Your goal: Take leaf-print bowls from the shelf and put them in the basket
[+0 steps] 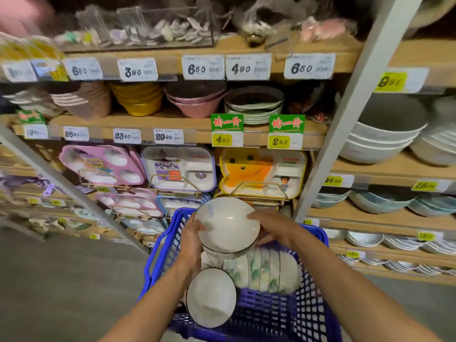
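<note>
Keep the left hand (191, 240) curled round the left rim of the held stack (227, 223) and the right hand (274, 229) gripping the opposite rim. Squeeze evenly from both sides to guard against glazed surfaces slipping. Hold the stack as now, tilted with mouths toward the camera, just above the blue basket (271, 314). Lower slowly into the free space at the far end, beyond the leaf-print row (266, 270) lying on its side and the near bowls (211, 297) at the front left. Avoid knocking rim on rim, for fear of chipping. Lean the stack against the row before letting go, to prevent rolling. Leave alone the children's trays (180, 169) under the shelf (197, 137) beyond.
</note>
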`<state>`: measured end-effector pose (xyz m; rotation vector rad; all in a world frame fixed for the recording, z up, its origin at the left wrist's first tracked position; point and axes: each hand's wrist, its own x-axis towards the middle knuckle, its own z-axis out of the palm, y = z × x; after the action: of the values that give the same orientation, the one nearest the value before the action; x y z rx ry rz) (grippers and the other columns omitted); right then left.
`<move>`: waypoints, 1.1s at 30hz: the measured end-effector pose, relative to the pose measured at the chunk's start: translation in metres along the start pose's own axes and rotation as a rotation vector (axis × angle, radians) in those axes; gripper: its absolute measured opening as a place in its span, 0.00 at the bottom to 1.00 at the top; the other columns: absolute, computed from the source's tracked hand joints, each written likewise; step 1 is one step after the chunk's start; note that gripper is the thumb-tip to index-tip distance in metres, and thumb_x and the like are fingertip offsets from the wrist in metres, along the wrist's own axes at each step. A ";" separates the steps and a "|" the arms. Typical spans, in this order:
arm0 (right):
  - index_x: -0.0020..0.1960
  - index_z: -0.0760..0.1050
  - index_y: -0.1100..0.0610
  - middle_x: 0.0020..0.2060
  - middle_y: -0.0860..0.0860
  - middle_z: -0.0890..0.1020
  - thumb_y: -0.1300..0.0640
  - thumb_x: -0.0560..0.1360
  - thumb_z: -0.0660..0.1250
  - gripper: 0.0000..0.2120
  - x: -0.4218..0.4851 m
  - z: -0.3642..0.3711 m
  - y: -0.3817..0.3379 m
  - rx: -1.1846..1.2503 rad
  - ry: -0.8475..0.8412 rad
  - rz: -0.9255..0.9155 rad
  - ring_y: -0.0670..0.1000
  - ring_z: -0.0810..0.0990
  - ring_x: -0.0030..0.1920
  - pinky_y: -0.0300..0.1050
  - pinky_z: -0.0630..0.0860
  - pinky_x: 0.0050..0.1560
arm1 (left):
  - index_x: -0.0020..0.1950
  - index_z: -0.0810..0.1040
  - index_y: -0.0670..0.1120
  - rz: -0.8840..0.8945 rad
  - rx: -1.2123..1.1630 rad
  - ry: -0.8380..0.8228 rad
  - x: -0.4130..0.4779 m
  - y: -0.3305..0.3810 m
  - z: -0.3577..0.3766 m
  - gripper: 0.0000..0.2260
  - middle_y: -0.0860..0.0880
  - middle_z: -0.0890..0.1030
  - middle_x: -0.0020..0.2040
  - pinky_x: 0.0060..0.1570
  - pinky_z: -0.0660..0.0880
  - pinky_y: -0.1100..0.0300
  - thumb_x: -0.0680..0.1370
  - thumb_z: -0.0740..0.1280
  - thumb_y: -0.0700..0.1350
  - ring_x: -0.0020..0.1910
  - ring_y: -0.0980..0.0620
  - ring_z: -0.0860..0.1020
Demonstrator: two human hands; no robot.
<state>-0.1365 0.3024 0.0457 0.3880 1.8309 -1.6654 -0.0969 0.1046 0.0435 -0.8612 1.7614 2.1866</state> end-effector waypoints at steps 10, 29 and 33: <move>0.60 0.73 0.46 0.57 0.49 0.79 0.52 0.79 0.62 0.10 -0.075 0.013 -0.070 0.469 0.082 -0.365 0.55 0.77 0.59 0.57 0.75 0.60 | 0.57 0.79 0.47 0.291 -0.180 -0.022 -0.055 0.084 0.045 0.17 0.45 0.82 0.53 0.43 0.75 0.54 0.73 0.56 0.40 0.50 0.43 0.78; 0.58 0.78 0.52 0.50 0.52 0.85 0.51 0.79 0.59 0.12 -0.241 -0.057 -0.061 0.665 0.405 -0.633 0.53 0.81 0.54 0.47 0.78 0.46 | 0.50 0.76 0.46 0.243 -0.062 -0.338 -0.204 0.115 0.138 0.09 0.44 0.80 0.45 0.37 0.72 0.56 0.74 0.58 0.40 0.40 0.44 0.76; 0.59 0.77 0.50 0.52 0.52 0.84 0.51 0.79 0.60 0.12 -0.271 -0.104 -0.051 0.682 0.460 -0.656 0.53 0.81 0.54 0.47 0.78 0.46 | 0.55 0.76 0.45 0.251 -0.042 -0.381 -0.225 0.105 0.189 0.12 0.44 0.80 0.47 0.37 0.71 0.56 0.75 0.58 0.41 0.42 0.44 0.76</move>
<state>0.0130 0.4471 0.2547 0.5151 1.7448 -2.8686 -0.0254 0.2989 0.2769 -0.2118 1.7084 2.3506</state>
